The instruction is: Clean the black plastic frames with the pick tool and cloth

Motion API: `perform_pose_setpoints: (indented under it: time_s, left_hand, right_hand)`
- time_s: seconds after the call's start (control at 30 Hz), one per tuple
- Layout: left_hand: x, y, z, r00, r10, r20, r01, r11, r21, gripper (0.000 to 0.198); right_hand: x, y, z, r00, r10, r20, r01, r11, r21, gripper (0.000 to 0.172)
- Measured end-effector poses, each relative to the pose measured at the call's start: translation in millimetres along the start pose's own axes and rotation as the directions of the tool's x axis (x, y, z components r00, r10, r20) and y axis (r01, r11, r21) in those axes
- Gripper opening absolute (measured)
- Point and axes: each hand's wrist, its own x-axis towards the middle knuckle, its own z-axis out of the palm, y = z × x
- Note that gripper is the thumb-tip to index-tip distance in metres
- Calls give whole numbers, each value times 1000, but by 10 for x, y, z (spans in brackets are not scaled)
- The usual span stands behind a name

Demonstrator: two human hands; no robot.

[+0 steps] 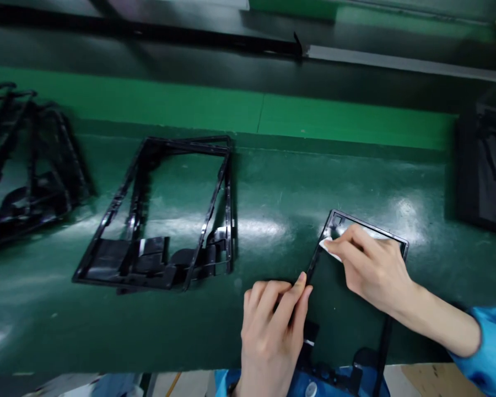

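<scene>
A black plastic frame [366,223] lies on the green table in front of me, its lower end reaching past the table's front edge. My left hand [273,325] pinches the frame's left side bar between thumb and fingers. A small white cloth [329,247] is pinched in my right hand [372,270], and it touches the same bar near the top left corner. My right hand and forearm cover part of the frame's right side.
Black frames [182,281] lie stacked left of my hands. Several more frames [28,165] lean together at the far left. A dark bin [467,171] stands at the right. A black strip [149,30] runs across the back, beyond the green table [273,193].
</scene>
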Motion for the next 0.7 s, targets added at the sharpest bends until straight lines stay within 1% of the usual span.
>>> perform_pose_setpoints:
  time_s: [0.03,0.13,0.27,0.37,0.5,0.57,0.63,0.7]
  left_hand:
    - [-2,0,1,1000,-1,1,1,1000,1,21]
    - [-6,4,7,1000,-11,7,11,1000,-1,22]
    - [-7,19,0,1000,-23,8,23,1000,9,19]
    - [-6,26,-17,999,-34,13,34,999,-4,18]
    - [-1,14,-20,998,-56,29,56,998,-8,18]
    - [-12,6,4,999,-49,6,49,999,-15,19]
    - [-45,-3,48,998,-36,-41,35,999,-20,20]
    - [-90,-35,119,994,-24,-104,22,1000,-20,21]
  right_hand:
    - [-4,-7,2,1000,5,2,-5,1000,-5,29]
    - [-13,-21,5,998,-44,46,43,999,17,32]
    - [-10,-23,-4,1000,13,-18,-14,1000,-28,30]
    - [-6,-47,-11,999,-42,24,42,999,-4,33]
    - [0,-82,-3,1000,5,5,-4,1000,-16,29]
    - [-16,-87,-1,1000,-24,18,24,999,22,32]
    - [-56,-70,6,998,-52,21,51,998,45,34]
    - [-112,-31,40,1000,12,17,-12,1000,-9,36]
